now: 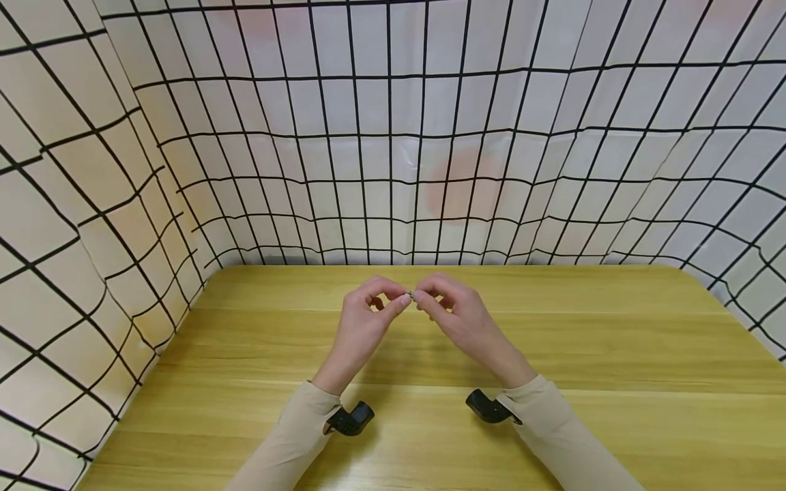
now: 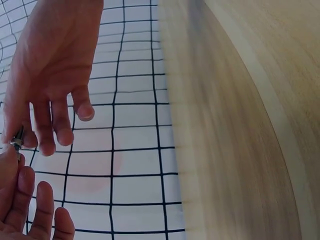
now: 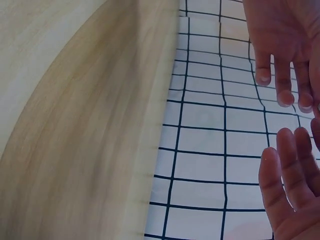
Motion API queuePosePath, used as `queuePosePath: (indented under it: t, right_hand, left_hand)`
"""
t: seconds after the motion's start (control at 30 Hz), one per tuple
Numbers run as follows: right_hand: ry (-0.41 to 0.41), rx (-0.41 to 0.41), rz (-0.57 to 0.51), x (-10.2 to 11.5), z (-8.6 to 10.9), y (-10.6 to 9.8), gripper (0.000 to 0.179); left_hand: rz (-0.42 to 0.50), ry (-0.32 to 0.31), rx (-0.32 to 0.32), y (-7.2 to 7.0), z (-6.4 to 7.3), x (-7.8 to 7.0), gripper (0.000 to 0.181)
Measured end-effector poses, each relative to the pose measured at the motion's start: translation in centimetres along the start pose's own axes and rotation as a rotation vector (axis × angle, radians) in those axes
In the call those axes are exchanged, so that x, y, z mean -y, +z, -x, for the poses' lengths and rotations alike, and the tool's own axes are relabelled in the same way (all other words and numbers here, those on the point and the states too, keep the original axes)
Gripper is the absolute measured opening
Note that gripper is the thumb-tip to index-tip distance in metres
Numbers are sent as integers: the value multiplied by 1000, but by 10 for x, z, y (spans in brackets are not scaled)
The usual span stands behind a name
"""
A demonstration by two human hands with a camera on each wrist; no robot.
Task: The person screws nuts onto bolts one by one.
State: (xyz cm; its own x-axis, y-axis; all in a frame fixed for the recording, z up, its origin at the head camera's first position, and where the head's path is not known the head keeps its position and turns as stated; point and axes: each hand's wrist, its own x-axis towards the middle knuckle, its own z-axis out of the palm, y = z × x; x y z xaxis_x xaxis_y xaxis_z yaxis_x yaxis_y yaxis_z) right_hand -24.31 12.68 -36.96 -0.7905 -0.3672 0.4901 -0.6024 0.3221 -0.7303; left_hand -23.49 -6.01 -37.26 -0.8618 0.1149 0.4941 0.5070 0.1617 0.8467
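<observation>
Fingertip to fingertip, both hands pinch a tiny metal fastener in the head view. It is silver with a dark shaft, resembling a small bolt with a nut point(image 2: 17, 142). My left hand point(image 1: 364, 319) holds one end between thumb and index finger, and my right hand point(image 1: 464, 320) pinches the other end the same way. Most of the fastener is hidden by the fingertips. The remaining fingers of the right hand point(image 2: 60, 65) hang loosely below the pinch in the left wrist view. Both hands are held above the wooden table point(image 1: 589, 341).
A white wall covering with a black grid point(image 1: 368, 150) rises behind the table and along its left and right sides. Black wrist mounts point(image 1: 353, 418) stick out from both beige sleeves point(image 1: 288, 436).
</observation>
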Motion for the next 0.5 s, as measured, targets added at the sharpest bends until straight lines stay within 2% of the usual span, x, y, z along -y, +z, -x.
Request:
queuePosePath:
  t: [0.2,0.5]
  right_hand:
    - [26,-4,-6,-2,0,-2,12]
    - [-80,-30,12,-1,-2,-1,20]
  left_hand:
    - [-3,-18,-22,1,-1,0,5]
    - [7,-11,-26,1,0,0,4]
